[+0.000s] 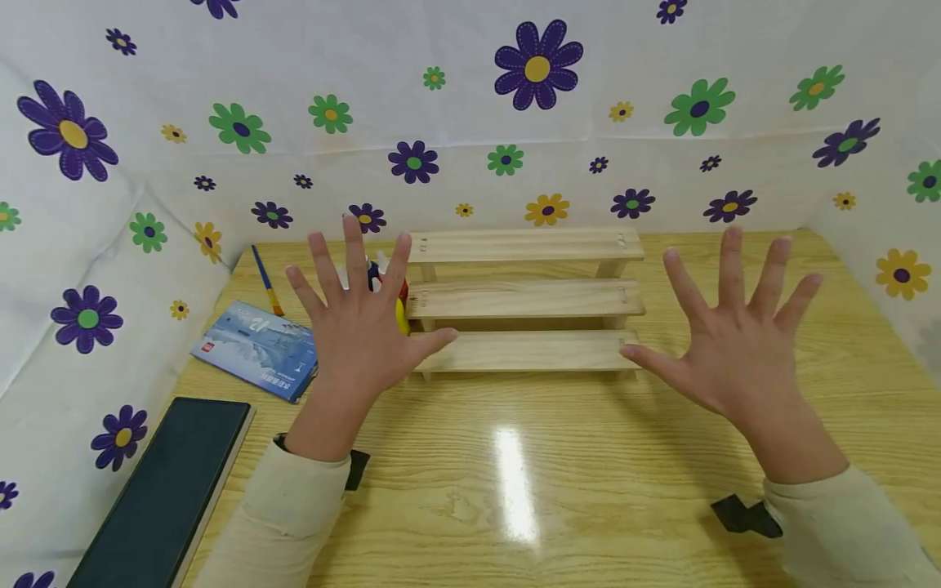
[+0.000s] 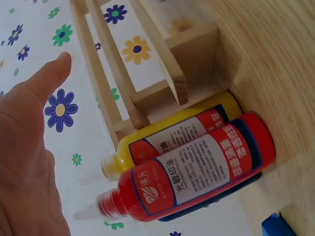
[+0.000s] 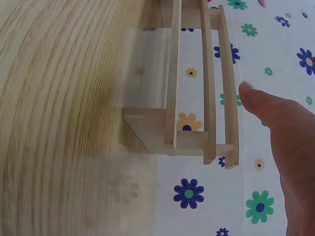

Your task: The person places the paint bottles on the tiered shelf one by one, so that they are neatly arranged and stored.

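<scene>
Both hands hang in the air over the table with fingers spread wide and nothing in them. My left hand (image 1: 360, 335) hovers at the left end of a three-step wooden rack (image 1: 525, 298), partly covering the bottles behind it. In the left wrist view a red bottle (image 2: 197, 169) and a yellow bottle (image 2: 172, 135) with pointed clear caps stand beside the rack, a blue one mostly hidden behind them. Right of the rack, my right hand (image 1: 746, 351) is held palm down, its thumb near the lowest step's end in the head view.
A blue box (image 1: 253, 349) with a printed cover lies at the left, a paintbrush (image 1: 267, 282) behind it. Nearer, a dark flat case (image 1: 165, 498) lies along the left edge. Flower-printed white cloth (image 1: 470, 114) walls the back and sides of the wooden table (image 1: 588, 474).
</scene>
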The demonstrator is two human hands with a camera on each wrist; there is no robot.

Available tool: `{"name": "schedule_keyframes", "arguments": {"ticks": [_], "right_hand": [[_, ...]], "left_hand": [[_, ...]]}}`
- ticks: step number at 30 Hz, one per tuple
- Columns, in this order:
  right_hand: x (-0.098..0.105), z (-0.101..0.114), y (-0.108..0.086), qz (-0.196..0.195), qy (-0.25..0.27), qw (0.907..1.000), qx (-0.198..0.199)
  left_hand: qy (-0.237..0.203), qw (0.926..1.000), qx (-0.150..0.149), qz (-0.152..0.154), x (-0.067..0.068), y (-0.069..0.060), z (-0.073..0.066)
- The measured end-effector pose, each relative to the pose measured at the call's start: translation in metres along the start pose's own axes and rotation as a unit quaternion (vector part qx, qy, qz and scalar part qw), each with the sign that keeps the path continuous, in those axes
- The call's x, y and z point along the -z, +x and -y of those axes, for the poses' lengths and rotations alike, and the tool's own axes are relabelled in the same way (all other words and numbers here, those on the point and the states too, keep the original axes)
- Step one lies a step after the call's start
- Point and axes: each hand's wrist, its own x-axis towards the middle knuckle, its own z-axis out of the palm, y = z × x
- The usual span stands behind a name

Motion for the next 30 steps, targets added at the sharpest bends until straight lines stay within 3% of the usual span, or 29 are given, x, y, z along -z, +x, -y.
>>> {"name": "schedule_keyframes", "arguments": {"ticks": [4,7,11,15,19,23,26,30], "right_hand": [[-0.005,0.002,-0.001,0.027,0.040,0.9988,-0.012],[-0.010,0.003,-0.002,0.069,0.092,0.9927,-0.036],[-0.019,0.001,-0.002,0.092,0.176,0.9781,-0.064],[-0.029,-0.001,-0.002,0.100,0.255,0.9571,-0.093],[-0.036,-0.006,-0.002,0.115,0.330,0.9294,-0.118],[-0.043,-0.009,-0.002,0.128,0.403,0.8964,-0.133],[-0.048,-0.012,-0.004,0.141,0.460,0.8641,-0.147],[-0.055,-0.012,-0.007,0.149,0.528,0.8216,-0.156]], "left_hand": [[-0.065,0.9972,0.013,-0.034,0.002,-0.002,0.000],[-0.159,0.9842,0.034,-0.069,0.005,-0.005,0.002],[-0.287,0.9499,0.068,-0.104,0.007,-0.011,0.005],[-0.376,0.9138,0.094,-0.120,0.009,-0.018,0.010],[-0.442,0.8805,0.116,-0.128,0.008,-0.024,0.015],[-0.488,0.8529,0.152,-0.107,0.007,-0.031,0.020],[-0.513,0.8339,0.187,-0.083,0.004,-0.036,0.025],[-0.541,0.8081,0.221,-0.076,0.000,-0.041,0.031]]}}
